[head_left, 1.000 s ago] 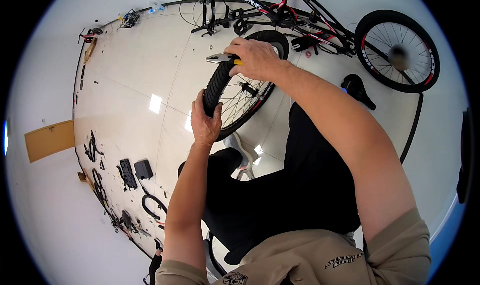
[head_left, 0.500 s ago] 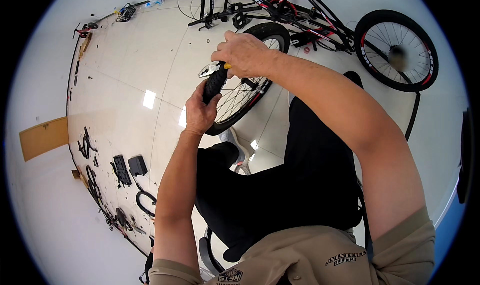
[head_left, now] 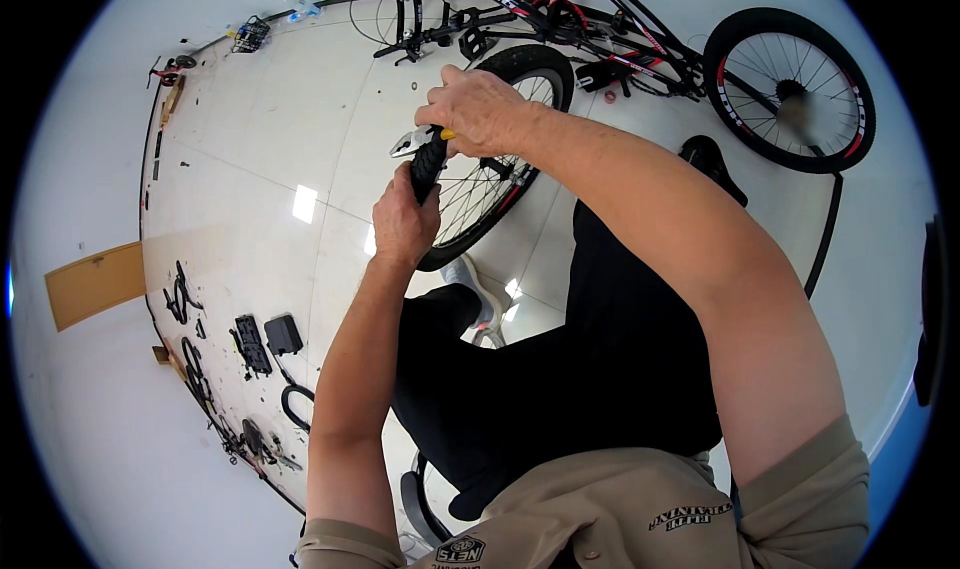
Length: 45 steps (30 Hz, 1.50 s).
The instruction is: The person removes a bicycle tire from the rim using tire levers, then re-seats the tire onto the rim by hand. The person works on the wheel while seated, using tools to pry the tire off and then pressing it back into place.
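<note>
A bicycle wheel point(head_left: 519, 200) with a black knobby tyre stands tilted on the floor in front of my knees. My left hand point(head_left: 405, 217) is closed round the tyre at its near left side, thumb on the inner side. Just above it, my right hand point(head_left: 480, 111) is closed on a pair of pliers point(head_left: 414, 142) with yellow-and-dark handles. The metal head of the pliers lies across the tyre and points left. My right fingers hide most of the handles, and I cannot tell whether the jaws grip anything.
Beyond the wheel lies a black and red bicycle frame point(head_left: 655, 47), with its other wheel point(head_left: 790, 89) at the right. At the left are an open black tool case point(head_left: 252, 344), a dark box point(head_left: 283, 334), a loose tyre point(head_left: 297, 406) and scattered bike parts along the wall.
My right hand and the pliers have shifted slightly left. Both hands keep their hold, and the view has moved a little.
</note>
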Available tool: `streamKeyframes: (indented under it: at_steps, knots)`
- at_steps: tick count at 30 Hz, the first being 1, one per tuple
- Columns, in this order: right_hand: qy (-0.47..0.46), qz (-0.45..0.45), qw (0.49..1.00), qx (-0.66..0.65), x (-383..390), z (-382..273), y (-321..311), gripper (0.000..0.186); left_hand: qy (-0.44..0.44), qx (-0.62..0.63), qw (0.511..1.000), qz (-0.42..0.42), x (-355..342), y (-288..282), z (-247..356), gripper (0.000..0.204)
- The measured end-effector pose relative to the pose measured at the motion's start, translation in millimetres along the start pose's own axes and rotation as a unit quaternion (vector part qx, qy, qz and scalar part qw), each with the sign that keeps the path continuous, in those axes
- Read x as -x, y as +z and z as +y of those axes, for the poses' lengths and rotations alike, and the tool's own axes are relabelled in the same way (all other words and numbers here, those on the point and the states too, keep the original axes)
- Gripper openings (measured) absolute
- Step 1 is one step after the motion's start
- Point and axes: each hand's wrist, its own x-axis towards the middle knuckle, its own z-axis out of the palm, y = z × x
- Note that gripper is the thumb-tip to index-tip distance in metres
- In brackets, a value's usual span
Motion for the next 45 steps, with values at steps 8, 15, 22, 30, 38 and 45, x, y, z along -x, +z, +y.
streamKeyframes:
  at_steps: [8,15,22,30,38,45]
  knots:
    - [-0.001,-0.017,0.999,-0.046,2,-1,-5,0.046,-0.007,0.086,0.994,-0.071,-5,-14,-8,0.038]
    - [0.012,-0.034,0.998,-0.055,3,0,-9,0.051,-0.037,0.13,0.98,-0.145,-15,-28,-2,0.036]
    - [0.031,-0.038,0.993,-0.106,1,2,-8,0.052,-0.05,0.17,0.975,-0.135,-16,-26,-7,0.035]
    - [0.26,0.21,0.835,-0.437,33,-33,0,0.041,0.061,0.1,0.988,0.102,13,14,-25,0.059]
    - [0.502,-0.041,0.484,-0.716,94,-105,69,0.025,-0.025,0.118,0.988,0.096,18,21,-5,0.052]
    - [0.478,-0.102,0.521,-0.699,83,-97,97,0.024,-0.04,0.106,0.991,0.075,24,17,-17,0.054]
